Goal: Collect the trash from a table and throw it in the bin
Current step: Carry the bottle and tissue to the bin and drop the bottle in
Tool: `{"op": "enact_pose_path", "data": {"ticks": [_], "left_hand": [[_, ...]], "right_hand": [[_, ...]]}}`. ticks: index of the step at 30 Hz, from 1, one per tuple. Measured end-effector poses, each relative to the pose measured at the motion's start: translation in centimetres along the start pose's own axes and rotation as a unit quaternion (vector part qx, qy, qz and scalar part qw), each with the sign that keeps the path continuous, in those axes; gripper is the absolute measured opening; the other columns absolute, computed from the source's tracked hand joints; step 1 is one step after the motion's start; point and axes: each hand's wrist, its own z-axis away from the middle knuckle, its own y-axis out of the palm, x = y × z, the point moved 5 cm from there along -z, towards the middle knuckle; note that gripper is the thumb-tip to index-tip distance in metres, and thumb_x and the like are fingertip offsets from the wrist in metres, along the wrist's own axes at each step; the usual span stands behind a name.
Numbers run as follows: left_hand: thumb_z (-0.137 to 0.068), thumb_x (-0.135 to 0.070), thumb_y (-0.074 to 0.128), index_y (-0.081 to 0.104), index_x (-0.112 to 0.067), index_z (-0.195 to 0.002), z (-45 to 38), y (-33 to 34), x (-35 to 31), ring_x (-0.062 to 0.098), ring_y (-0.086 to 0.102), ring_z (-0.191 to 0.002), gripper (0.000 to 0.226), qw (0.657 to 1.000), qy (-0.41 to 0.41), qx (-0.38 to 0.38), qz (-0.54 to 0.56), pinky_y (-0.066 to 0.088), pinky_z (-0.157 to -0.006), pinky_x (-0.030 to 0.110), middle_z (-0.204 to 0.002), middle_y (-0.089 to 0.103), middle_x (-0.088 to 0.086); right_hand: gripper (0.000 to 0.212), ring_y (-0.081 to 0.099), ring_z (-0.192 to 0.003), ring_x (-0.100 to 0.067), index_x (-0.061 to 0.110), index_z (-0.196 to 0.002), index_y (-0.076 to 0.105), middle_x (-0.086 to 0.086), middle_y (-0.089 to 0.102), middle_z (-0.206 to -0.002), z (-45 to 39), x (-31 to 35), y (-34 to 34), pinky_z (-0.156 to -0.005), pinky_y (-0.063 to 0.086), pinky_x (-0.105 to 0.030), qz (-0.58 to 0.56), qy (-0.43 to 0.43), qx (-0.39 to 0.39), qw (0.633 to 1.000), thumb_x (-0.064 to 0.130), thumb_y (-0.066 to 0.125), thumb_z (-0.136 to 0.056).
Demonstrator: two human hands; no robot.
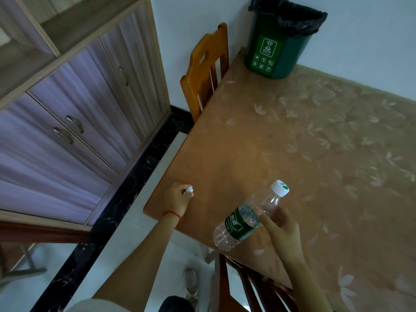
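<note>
The left hand (176,198) is at the near left corner of the tabletop (281,140), and its fingers are curled around one small crumpled ball of white paper (189,190), which shows only a little past the fingertips. A thin red string (172,213) goes around the wrist of this hand. The right hand (282,230) holds one clear plastic bottle (247,216) above the near edge of the tabletop; the thumb and the fingers pinch it at the upper part, just above the green label. The bottle is tilted, with its white cap (279,188) pointing away from the person and its bottom toward the left arm, and it looks empty. The two hands are apart, the paper to the left of the bottle. One green bin (276,48) with a black bag in it stands on the far corner of the tabletop, next to the white wall, well apart from both hands. The tabletop has a brown cover with a pale leaf pattern. Two wooden chairs are in view: one chair (206,70) at the left side of the tabletop, near the bin, and one darker chair (258,287) at the near side, below the right arm. At the left stands one cabinet (74,97) with purple doors and metal handles.
</note>
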Motion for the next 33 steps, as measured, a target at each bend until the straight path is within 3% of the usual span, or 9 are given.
{"op": "enact_pose_path", "data": {"ticks": [2, 8, 13, 17, 20, 23, 26, 30, 33], "left_hand": [[-0.075, -0.004, 0.07, 0.07, 0.001, -0.092, 0.4, -0.4, 0.6, 0.017, 0.056, -0.079, 0.018, 0.998, -0.031, -0.018, 0.045, 0.04, -0.065, 0.016, -0.083, 0.062, 0.004], [-0.074, -0.007, 0.072, 0.07, -0.001, -0.096, 2.5, -1.9, 2.8, 0.02, 0.064, -0.08, 0.023, 0.966, -0.148, -0.043, 0.208, 0.05, -0.075, 0.024, -0.076, 0.068, 0.0], [-0.074, -0.004, 0.072, 0.072, -0.004, -0.089, 6.2, -5.0, 3.8, 0.013, 0.064, -0.074, 0.015, 0.917, -0.183, -0.098, 0.34, 0.052, -0.061, 0.015, -0.078, 0.07, 0.003], [-0.074, -0.011, 0.073, 0.074, -0.022, -0.063, 9.6, -8.1, 5.8, 0.016, 0.064, -0.078, 0.016, 0.904, -0.2, -0.147, 0.349, 0.051, -0.075, 0.028, -0.066, 0.071, -0.008], [-0.076, -0.004, 0.07, 0.072, -0.007, -0.082, 13.0, -10.0, 7.0, 0.016, 0.063, -0.075, 0.007, 0.876, -0.199, -0.203, 0.39, 0.054, -0.072, 0.024, -0.063, 0.071, -0.01], [-0.078, 0.001, 0.067, 0.068, 0.001, -0.092, 16.7, -11.8, 7.9, 0.008, 0.066, -0.069, 0.014, 0.85, -0.197, -0.266, 0.409, 0.056, -0.069, 0.019, -0.081, 0.071, 0.001], [-0.077, 0.002, 0.067, 0.064, 0.007, -0.103, 20.8, -13.4, 9.1, 0.007, 0.065, -0.069, 0.027, 0.82, -0.201, -0.332, 0.421, 0.055, -0.066, 0.015, -0.097, 0.066, 0.011], [-0.076, 0.005, 0.066, 0.064, 0.008, -0.102, 25.8, -15.2, 10.8, 0.002, 0.067, -0.063, 0.026, 0.785, -0.201, -0.388, 0.44, 0.055, -0.067, 0.017, -0.095, 0.066, 0.012], [-0.076, 0.004, 0.067, 0.065, 0.007, -0.1, 29.4, -16.5, 12.0, 0.01, 0.068, -0.071, 0.024, 0.753, -0.205, -0.427, 0.456, 0.056, -0.067, 0.018, -0.093, 0.067, 0.014]], "right_hand": [[0.016, 0.067, -0.082, -0.004, 0.021, -0.092, 0.064, 0.006, 0.071, -0.089, -0.1, 0.1, 0.2, -0.068, 0.052, -0.017, 0.003, 0.001, 0.002, 1.0, 0.014, 0.071, -0.078], [0.017, 0.066, -0.085, -0.007, 0.023, -0.092, 0.063, 0.005, 0.07, -0.091, 0.0, 0.5, 1.5, -0.075, 0.051, -0.024, 0.017, -0.006, 0.026, 1.0, 0.015, 0.07, -0.079], [0.019, 0.067, -0.086, -0.007, 0.017, -0.097, 0.064, 0.004, 0.071, -0.092, 0.5, 0.9, 3.8, -0.073, 0.051, -0.022, 0.03, -0.017, 0.084, 0.996, 0.015, 0.07, -0.079], [0.018, 0.067, -0.086, -0.009, 0.018, -0.097, 0.063, 0.005, 0.069, -0.093, 1.8, 2.1, 6.6, -0.068, 0.05, -0.019, 0.025, -0.027, 0.155, 0.987, 0.012, 0.067, -0.081], [0.023, 0.068, -0.081, -0.004, 0.015, -0.103, 0.062, 0.002, 0.069, -0.095, 3.2, 2.3, 8.8, -0.059, 0.051, -0.014, -0.008, -0.01, 0.209, 0.978, 0.011, 0.067, -0.081], [0.031, 0.069, -0.088, -0.014, 0.018, -0.107, 0.064, 0.002, 0.072, -0.096, 4.3, 1.2, 10.9, -0.073, 0.056, -0.032, 0.012, 0.006, 0.254, 0.967, 0.019, 0.072, -0.077], [0.027, 0.069, -0.085, -0.013, 0.02, -0.103, 0.065, 0.006, 0.073, -0.091, 5.6, 0.7, 13.1, -0.077, 0.056, -0.035, 0.051, -0.006, 0.302, 0.952, 0.02, 0.073, -0.077], [0.019, 0.067, -0.073, -0.019, 0.017, -0.1, 0.062, 0.003, 0.07, -0.083, 8.7, 1.3, 16.3, -0.062, 0.055, -0.025, 0.091, -0.054, 0.385, 0.917, 0.018, 0.067, -0.082], [0.014, 0.063, -0.074, -0.038, 0.021, -0.092, 0.06, -0.003, 0.068, -0.078, 11.4, 1.3, 19.0, -0.068, 0.055, -0.042, 0.124, -0.06, 0.419, 0.897, 0.017, 0.068, -0.081]]}}
